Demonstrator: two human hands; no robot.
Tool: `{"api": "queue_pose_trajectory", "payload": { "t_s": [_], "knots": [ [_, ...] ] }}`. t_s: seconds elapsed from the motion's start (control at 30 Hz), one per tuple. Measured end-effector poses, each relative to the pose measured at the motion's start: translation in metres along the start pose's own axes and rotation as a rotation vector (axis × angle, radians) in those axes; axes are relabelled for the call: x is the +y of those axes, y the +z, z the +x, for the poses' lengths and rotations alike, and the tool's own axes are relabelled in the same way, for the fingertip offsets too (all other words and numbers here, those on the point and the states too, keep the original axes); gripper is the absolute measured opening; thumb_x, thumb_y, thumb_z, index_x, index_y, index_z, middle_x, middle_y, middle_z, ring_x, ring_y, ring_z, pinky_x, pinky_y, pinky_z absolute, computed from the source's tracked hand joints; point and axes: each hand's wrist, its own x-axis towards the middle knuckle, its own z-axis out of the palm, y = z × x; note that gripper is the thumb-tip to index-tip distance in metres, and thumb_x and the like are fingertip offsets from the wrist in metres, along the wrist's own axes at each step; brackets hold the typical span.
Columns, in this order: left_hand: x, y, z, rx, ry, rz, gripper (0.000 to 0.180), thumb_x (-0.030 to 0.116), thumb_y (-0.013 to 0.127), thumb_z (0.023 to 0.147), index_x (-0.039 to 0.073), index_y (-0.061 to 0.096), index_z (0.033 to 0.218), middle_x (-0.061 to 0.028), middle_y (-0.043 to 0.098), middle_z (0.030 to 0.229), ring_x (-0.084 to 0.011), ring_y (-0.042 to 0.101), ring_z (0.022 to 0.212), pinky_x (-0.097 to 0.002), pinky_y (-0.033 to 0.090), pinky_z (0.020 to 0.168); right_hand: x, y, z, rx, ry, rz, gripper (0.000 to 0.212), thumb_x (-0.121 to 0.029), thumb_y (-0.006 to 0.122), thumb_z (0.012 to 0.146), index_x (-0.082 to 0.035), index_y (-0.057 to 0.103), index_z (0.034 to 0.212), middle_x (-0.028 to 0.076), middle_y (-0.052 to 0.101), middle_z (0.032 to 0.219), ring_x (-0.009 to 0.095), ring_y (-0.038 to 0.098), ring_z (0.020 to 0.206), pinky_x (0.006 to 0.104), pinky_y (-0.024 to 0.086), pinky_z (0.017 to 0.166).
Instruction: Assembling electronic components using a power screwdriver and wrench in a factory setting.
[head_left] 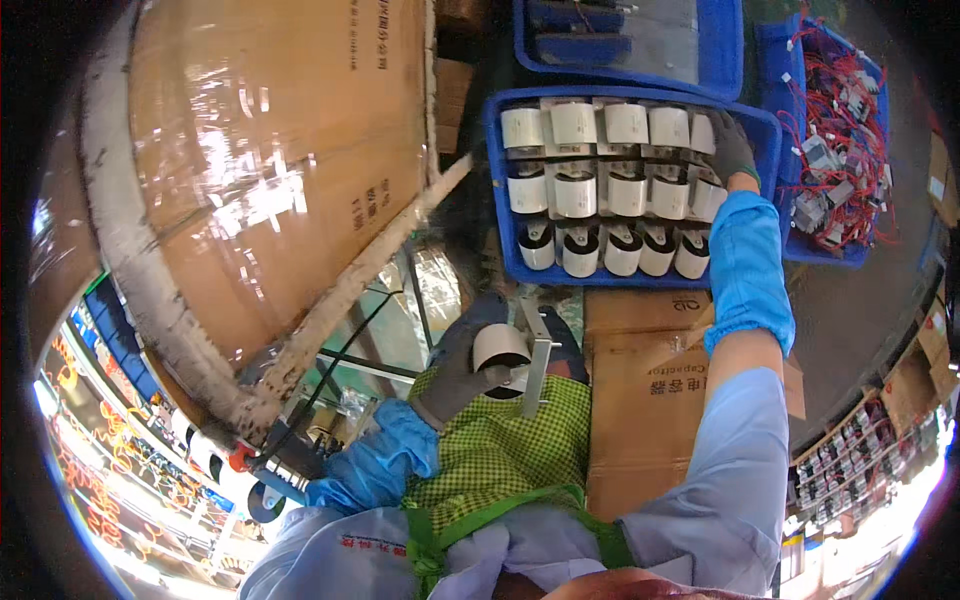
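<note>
My left hand (450,374), in a grey glove, is closed on a white cylindrical part (499,342) with a dark hollow and a flat metal bracket (538,372) along its right side. It is held over my lap. My right hand (733,152), also gloved, reaches to the far right corner of a blue crate (771,150). Its fingers close around the last white cylindrical part (702,132) of the far row, partly hiding it. Similar white parts (626,190) fill the crate in three rows.
Behind stands another blue crate (738,50) with dark items. At right, a blue bin (820,250) holds red-wired pieces. A large wrapped carton (290,120) takes up the left. Another carton (640,400) lies below the crate, beside my lap. A dark tool (300,470) is near my left elbow.
</note>
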Motion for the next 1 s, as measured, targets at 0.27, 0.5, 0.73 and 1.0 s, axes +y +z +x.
{"api": "queue_pose_trajectory", "payload": {
  "t_s": [0.27, 0.5, 0.73, 1.0],
  "knots": [
    [0.008, 0.015, 0.044, -0.008, 0.134, -0.09, 0.079, 0.037, 0.077, 0.073, 0.002, 0.039, 0.132, -0.0135, 0.052, 0.118, -0.0227, 0.056, 0.106, -0.0354, 0.047, 0.09, -0.025, 0.009, 0.004, -0.069, 0.173, -0.158, 0.091, -0.007, 0.073, 0.068, -0.028, 0.029, 0.145, 0.015, 0.029, 0.149, 0.041, 0.036, 0.131, 0.0465, 0.039, 0.105],
    [0.062, 0.046, 0.124, 0.216, 0.602, 0.364, 0.084, 0.038, 0.081, 0.069, 0.003, 0.037, 0.131, -0.0202, 0.05, 0.116, -0.0335, 0.053, 0.107, -0.0446, 0.045, 0.089, -0.063, -0.105, -0.042, 0.031, -0.044, 0.261, 0.086, -0.026, 0.075, 0.073, -0.014, 0.03, 0.144, 0.024, 0.027, 0.147, 0.045, 0.047, 0.119, 0.0462, 0.043, 0.099],
    [0.113, 0.067, 0.136, 0.278, 0.698, 0.879, 0.09, 0.032, 0.083, 0.064, 0.003, 0.035, 0.135, -0.0227, 0.051, 0.12, -0.0416, 0.051, 0.107, -0.0485, 0.046, 0.09, -0.174, -0.178, -0.13, -0.193, -0.62, 0.428, 0.094, -0.037, 0.078, 0.062, 0.002, 0.036, 0.136, 0.024, 0.042, 0.136, 0.04, 0.046, 0.122, 0.0445, 0.042, 0.099],
    [0.134, 0.103, 0.152, -0.073, 0.752, 0.876, 0.098, 0.03, 0.082, 0.066, 0.002, 0.025, 0.141, -0.0283, 0.042, 0.131, -0.0453, 0.047, 0.116, -0.0489, 0.044, 0.096, -0.125, -0.141, -0.145, -0.124, -0.548, 0.149, 0.074, -0.024, 0.069, 0.07, 0.002, 0.039, 0.132, 0.021, 0.05, 0.126, 0.035, 0.054, 0.111, 0.0423, 0.049, 0.088]
  ]
}}
